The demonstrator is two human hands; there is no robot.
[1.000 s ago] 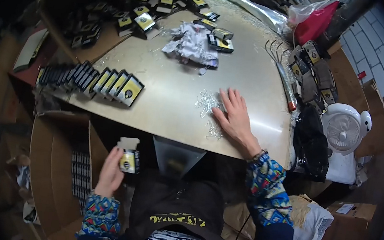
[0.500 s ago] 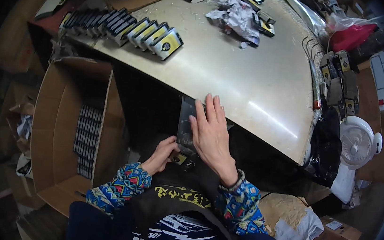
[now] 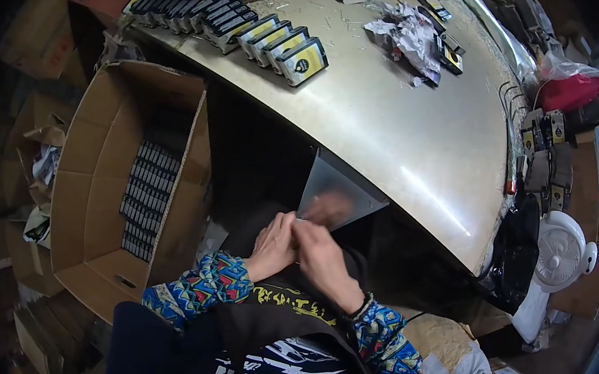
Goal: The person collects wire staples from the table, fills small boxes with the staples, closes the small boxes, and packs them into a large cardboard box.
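My left hand (image 3: 274, 247) and my right hand (image 3: 323, 260) meet in front of my body, fingers curled inward and touching. Whatever lies between them is hidden by the fingers, and the right hand is slightly blurred. Just beyond my fingers, a grey, shiny triangular sheet (image 3: 366, 197) hangs at the table's front edge, with a blurred hand-like reflection on it. Its lower corner ends at my fingertips; I cannot tell if they touch it.
On the metal-topped table (image 3: 366, 124) stands a row of black, white and yellow boxes (image 3: 304, 62). Crumpled paper (image 3: 413, 41) lies behind. At left, an open carton (image 3: 90, 237) holds stacked dark packs (image 3: 148, 203). A white fan (image 3: 557, 249) stands at right.
My right hand has come down off the dark sheet to join my left hand, and its fingers have curled. The sheet now shows as a grey triangle. The camera view has shifted.
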